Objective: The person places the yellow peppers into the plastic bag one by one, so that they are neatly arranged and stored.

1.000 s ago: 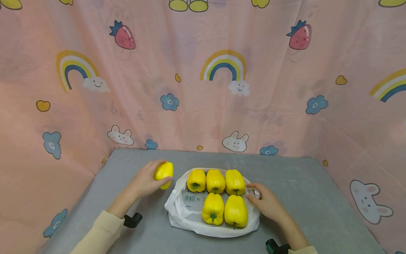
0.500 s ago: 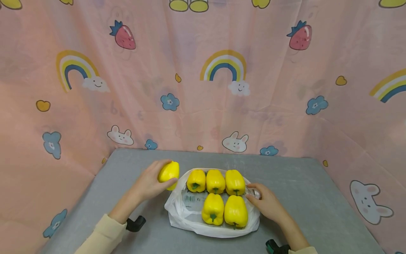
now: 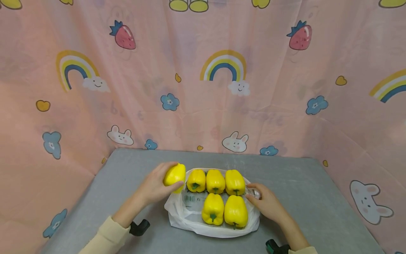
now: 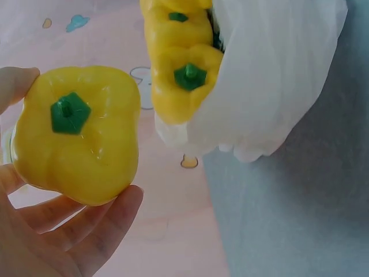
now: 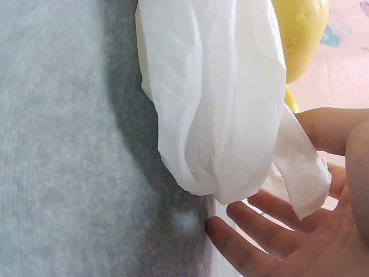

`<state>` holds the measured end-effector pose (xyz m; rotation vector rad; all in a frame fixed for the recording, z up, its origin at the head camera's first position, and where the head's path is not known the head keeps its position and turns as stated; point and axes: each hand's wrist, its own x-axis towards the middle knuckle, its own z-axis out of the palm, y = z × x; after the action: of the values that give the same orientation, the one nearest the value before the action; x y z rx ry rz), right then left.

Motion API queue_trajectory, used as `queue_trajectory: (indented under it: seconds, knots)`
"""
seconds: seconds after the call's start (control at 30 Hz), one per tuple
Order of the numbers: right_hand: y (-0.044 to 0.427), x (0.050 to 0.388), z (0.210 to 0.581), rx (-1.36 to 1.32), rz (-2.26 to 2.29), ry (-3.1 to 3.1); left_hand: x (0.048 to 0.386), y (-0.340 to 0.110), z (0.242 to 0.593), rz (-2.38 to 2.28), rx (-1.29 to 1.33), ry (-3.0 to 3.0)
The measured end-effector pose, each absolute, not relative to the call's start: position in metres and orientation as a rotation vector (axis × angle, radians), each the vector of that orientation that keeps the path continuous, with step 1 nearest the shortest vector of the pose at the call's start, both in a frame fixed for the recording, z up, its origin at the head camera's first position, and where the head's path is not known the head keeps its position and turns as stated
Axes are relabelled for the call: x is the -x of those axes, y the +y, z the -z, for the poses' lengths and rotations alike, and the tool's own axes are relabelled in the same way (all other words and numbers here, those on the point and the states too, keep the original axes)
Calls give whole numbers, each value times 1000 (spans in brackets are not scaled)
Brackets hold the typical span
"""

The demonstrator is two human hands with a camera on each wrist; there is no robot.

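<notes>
My left hand [image 3: 158, 183] holds a yellow bell pepper [image 3: 176, 175] beside the left rim of a white plastic bag [image 3: 177, 215]. Seen in the left wrist view, thumb and fingers wrap the pepper's sides, and its green stem [image 4: 70, 112] faces the camera. Inside the open bag stand several yellow bell peppers [image 3: 213, 208], in a back row and a front row, with a gap at front left. At the bag's right side my right hand [image 3: 268, 203] holds the rim, thumb and fingers loosely around it; its thumb tip is hidden behind the plastic in the right wrist view.
A grey tabletop [image 3: 307, 204] lies under the bag. Behind it hangs a pink patterned curtain [image 3: 203, 120], which also covers both sides. A dark wrist mount [image 3: 139, 228] sits at the left wrist, another mount [image 3: 276, 247] at the right.
My left hand has moved rightward with the yellow bell pepper, from the table's left part to the bag's left rim. The right hand, the bag and the peppers in it have stayed still.
</notes>
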<state>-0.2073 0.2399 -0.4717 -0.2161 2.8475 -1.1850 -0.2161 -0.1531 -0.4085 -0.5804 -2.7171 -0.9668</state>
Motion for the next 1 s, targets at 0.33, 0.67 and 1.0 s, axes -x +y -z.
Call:
queue_trajectory:
  seconds: [0.33, 0.67, 1.0]
  knots:
    - [240, 207, 473, 214, 1167, 2852, 207, -141, 416, 1004, 599, -2745]
    - [240, 207, 474, 203, 1160, 2857, 205, -136, 425, 1040, 601, -2779]
    - [241, 207, 474, 194, 1144, 2867, 202, -129, 434, 1059, 683, -2836]
